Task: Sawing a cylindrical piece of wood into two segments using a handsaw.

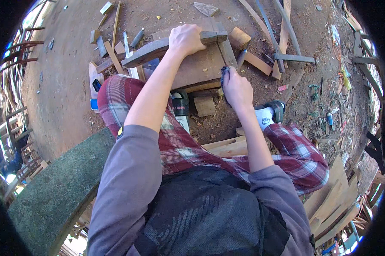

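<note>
Since your right sandal [279,112] is planted well clear of the stroke, I'd leave your footing alone and focus on the saw. Your right hand [238,89] has its fingers closed round the dark wrapped handle [223,77], so line up wrist and forearm with the thin saw blade [222,52] and go for long, easy pulls; twisting would probably make it bind. That blade crosses the curved wooden board [147,52] near its right end, where the board lies over the broad plank [196,70]. Your left hand [186,39] is curled over the board's top, thumb on the near side; can't tell how the far fingers sit. Lean some weight through that palm so the curve can't rock, and don't let the thumb creep toward the blade. Past the board, the loose wood offcut [205,8] is well out of your way imo.
</note>
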Demonstrator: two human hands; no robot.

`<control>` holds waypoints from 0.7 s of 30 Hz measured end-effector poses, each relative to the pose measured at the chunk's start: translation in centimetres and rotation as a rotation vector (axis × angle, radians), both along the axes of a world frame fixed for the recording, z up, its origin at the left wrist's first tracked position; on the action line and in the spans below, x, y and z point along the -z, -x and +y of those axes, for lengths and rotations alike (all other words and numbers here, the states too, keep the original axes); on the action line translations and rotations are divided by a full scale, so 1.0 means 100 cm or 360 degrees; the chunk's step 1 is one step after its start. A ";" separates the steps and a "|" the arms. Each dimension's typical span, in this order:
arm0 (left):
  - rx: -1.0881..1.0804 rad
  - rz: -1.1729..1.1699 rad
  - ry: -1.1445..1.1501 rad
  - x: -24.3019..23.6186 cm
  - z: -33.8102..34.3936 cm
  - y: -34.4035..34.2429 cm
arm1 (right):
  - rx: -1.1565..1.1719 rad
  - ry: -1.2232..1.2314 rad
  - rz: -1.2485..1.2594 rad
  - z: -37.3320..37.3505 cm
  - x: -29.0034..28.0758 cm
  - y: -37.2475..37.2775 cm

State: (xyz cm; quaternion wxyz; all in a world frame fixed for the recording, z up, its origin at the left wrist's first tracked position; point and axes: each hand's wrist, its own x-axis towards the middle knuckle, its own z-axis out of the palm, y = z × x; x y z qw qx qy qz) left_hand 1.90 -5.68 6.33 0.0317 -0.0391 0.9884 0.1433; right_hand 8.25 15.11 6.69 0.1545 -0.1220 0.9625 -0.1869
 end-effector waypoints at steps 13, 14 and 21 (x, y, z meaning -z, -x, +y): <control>-0.0178 -0.0206 -0.0031 -0.007 0.001 0.010 | -0.0039 -0.0070 -0.0017 0.028 -0.020 -0.016; -0.0180 -0.0210 -0.0029 -0.007 0.000 0.007 | -0.0079 -0.0075 -0.0038 0.027 -0.025 -0.014; -0.0121 -0.0191 -0.0018 -0.008 0.003 0.009 | -0.0035 -0.0032 -0.0019 -0.002 -0.002 0.026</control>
